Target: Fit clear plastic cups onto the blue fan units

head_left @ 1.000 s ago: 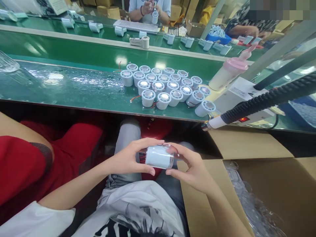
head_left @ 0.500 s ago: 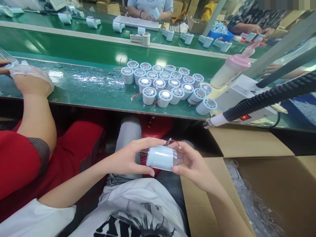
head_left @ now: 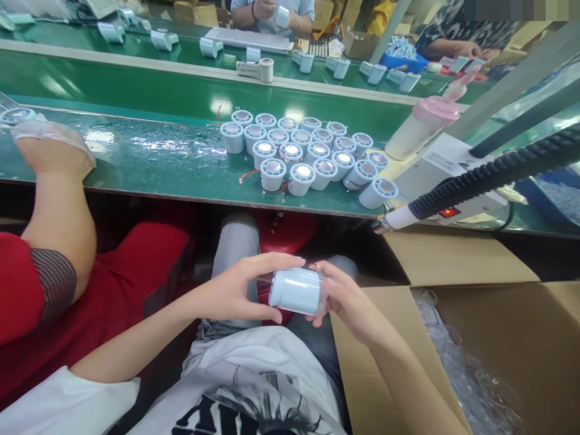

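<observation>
Over my lap I hold a pale blue cylindrical motor housing (head_left: 296, 291), lying on its side with a clear plastic sleeve around it. My left hand (head_left: 254, 289) grips its left end between thumb and fingers. At the other end, the fingers of my right hand (head_left: 342, 296) wrap round the rim and hide it. A bit of dark red wire shows near my right fingertips. On the bench ahead stand several similar blue housings (head_left: 301, 145) in rows, some with thin red wires.
A nozzle on a black hose (head_left: 498, 175) reaches in from the right, beside a white box with a lit red switch (head_left: 449, 212). A pink-topped bottle (head_left: 423, 124) stands behind. An open carton (head_left: 498, 350) holds clear plastic parts. A co-worker's gloved hand (head_left: 52, 136) is at left.
My right fingers have closed further round the housing's right end, and the wires there are mostly covered now. My left hand stays in place. The co-worker's arm at left has shifted slightly.
</observation>
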{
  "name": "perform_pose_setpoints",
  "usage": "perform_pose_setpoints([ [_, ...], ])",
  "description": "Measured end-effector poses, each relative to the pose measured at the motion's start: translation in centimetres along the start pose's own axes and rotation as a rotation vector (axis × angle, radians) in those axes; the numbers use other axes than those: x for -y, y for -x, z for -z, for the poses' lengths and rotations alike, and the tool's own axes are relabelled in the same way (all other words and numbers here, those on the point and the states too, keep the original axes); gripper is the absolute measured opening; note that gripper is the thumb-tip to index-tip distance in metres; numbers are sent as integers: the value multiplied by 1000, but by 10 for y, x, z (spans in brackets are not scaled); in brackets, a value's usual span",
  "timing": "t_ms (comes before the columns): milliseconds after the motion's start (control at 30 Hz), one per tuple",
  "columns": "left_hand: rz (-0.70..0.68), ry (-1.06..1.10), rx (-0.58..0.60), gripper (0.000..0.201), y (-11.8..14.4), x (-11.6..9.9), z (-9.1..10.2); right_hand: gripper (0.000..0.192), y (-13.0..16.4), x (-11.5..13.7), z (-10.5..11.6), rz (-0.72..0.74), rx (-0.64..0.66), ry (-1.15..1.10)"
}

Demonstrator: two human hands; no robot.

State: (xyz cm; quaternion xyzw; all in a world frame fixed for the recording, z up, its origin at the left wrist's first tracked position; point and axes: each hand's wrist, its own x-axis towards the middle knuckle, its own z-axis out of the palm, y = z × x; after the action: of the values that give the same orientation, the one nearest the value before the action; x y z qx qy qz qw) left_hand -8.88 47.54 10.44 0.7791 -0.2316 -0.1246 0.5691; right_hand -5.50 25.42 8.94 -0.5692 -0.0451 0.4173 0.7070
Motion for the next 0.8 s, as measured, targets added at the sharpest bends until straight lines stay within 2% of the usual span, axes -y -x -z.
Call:
perform_pose_setpoints([
  [300, 1, 52, -1, 71, 1, 5, -1, 47, -4, -4, -9, -94, 9, -87],
  [400, 47, 175, 1, 71, 1, 7, -2, 47, -5, -5, -10, -86, 18, -102],
  [500, 99, 363, 4, 77, -5, 14, -2, 46, -8, -9, -7, -55, -29, -138],
  [633, 114, 604, 23, 81, -35, 34, -6, 43, -17, -25, 8, 17, -113, -296],
  [800, 159, 696, 83, 75, -106, 58, -22, 47, -34, -45, 44, 141, -316, -566],
])
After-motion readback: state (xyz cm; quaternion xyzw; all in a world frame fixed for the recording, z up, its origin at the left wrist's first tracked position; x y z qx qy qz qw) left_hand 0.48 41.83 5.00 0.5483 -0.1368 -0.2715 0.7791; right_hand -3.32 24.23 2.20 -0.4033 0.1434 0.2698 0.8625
